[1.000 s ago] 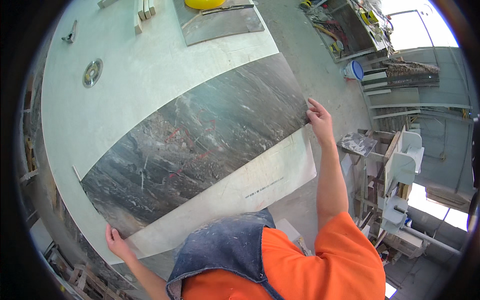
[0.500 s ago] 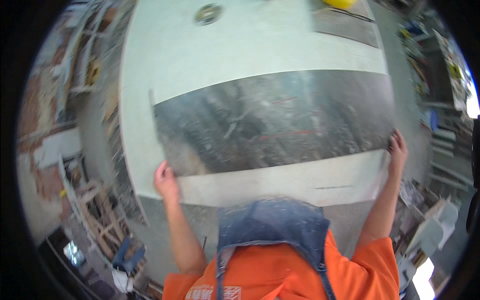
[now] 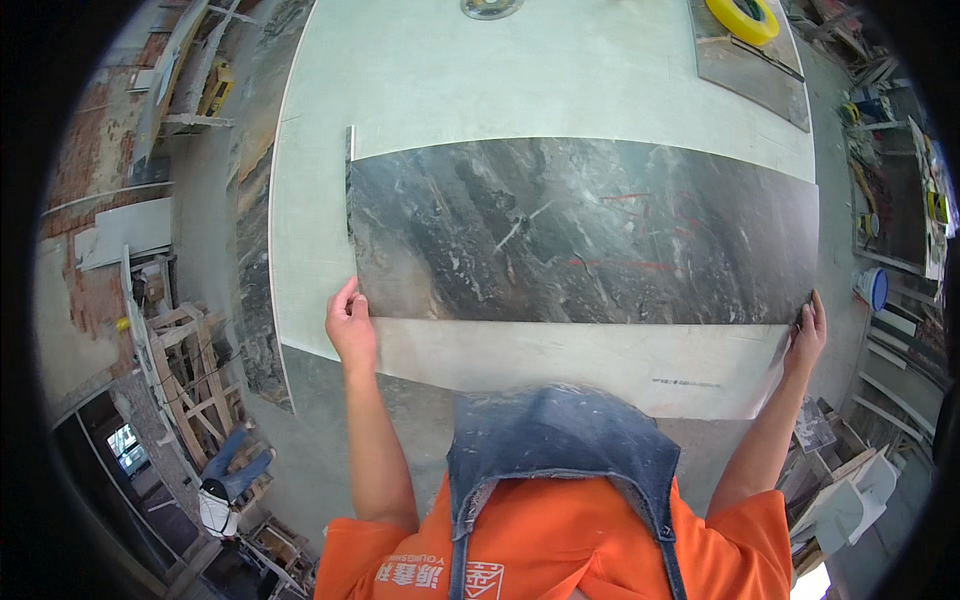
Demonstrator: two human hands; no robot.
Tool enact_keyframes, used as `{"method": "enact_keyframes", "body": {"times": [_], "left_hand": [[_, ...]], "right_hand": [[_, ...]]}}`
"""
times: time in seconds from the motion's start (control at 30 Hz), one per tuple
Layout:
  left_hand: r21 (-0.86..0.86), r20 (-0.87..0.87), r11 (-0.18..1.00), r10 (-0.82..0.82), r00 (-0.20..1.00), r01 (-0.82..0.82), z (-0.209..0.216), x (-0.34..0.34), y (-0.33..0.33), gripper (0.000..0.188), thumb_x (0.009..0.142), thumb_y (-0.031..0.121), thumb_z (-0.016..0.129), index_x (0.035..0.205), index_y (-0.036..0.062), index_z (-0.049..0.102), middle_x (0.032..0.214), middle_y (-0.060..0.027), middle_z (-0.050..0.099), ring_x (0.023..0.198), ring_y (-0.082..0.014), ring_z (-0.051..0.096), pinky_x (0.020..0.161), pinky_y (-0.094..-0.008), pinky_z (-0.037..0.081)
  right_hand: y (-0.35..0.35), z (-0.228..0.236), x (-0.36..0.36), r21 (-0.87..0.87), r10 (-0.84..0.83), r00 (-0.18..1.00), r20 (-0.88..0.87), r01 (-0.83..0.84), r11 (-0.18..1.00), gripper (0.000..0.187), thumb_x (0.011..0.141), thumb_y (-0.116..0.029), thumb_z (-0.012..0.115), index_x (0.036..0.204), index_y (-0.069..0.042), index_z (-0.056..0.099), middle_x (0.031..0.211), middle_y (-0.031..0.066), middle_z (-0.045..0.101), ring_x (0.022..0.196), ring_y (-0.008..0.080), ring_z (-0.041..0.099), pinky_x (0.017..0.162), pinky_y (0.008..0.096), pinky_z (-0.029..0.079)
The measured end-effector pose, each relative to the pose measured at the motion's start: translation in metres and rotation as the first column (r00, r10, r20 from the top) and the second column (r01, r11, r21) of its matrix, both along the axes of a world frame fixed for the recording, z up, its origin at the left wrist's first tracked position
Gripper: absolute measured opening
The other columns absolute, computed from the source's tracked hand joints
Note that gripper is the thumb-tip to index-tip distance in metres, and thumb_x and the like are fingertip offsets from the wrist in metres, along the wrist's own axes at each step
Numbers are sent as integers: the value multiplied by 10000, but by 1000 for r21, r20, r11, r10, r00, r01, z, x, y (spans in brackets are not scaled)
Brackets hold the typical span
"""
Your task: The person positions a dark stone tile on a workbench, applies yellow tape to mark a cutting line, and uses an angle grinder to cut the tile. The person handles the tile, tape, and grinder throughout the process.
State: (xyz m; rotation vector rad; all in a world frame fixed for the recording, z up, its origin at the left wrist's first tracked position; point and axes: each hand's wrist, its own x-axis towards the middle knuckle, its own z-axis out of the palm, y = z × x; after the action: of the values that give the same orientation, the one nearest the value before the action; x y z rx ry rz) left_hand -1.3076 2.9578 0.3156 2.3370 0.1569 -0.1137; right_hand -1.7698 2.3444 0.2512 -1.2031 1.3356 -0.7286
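A long, dark marbled slab (image 3: 560, 250) with red marker lines and a pale scratch-like mark lies across the large pale worktop (image 3: 430, 90). My left hand (image 3: 352, 328) grips its near left corner, thumb and fingers closed at the edge. At the near right corner, my right hand (image 3: 806, 335) has its fingers curled round the edge. Both palms' undersides are hidden. Along the slab's left end runs a narrow dark strip (image 3: 351, 185) with a light edge, reaching past the far corner. Below the near edge shows a pale board (image 3: 560, 357), between the slab and my apron (image 3: 560, 430).
A round metal disc (image 3: 491, 8) lies at the far side. At the far right, a yellow ring-shaped roll (image 3: 742, 20) and a dark bar rest on a smaller grey slab (image 3: 745, 85). Left are another marbled slab (image 3: 258, 270), wooden frames (image 3: 185, 365) and a person (image 3: 225, 480). A blue bucket (image 3: 873, 289) stands right.
The slab has turned slightly, its near edge now more level, with both hands still at its corners. The whole view has shifted, so the disc and yellow roll sit higher and further right.
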Motion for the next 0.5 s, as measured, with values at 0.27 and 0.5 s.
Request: {"method": "enact_keyframes", "body": {"times": [0.27,0.5], "left_hand": [[-37,6,999,-4,1000,4,-2,1,2,364,927,21,613,1280,-7,697,1062,-29,616,920,-124,569,864,-267,477],[-55,29,998,-27,999,28,-6,1,7,360,928,21,616,1277,-2,700,1068,-31,612,938,-128,567,877,-275,473]], "right_hand": [[7,5,11,-11,-36,999,5,37,999,397,1023,-84,596,1405,-179,648,970,-140,585,736,-31,451,590,160,349],[14,17,23,-6,-69,996,-60,69,998,394,1025,-84,593,1403,-181,650,1014,-138,607,764,-31,480,619,152,367]]}}
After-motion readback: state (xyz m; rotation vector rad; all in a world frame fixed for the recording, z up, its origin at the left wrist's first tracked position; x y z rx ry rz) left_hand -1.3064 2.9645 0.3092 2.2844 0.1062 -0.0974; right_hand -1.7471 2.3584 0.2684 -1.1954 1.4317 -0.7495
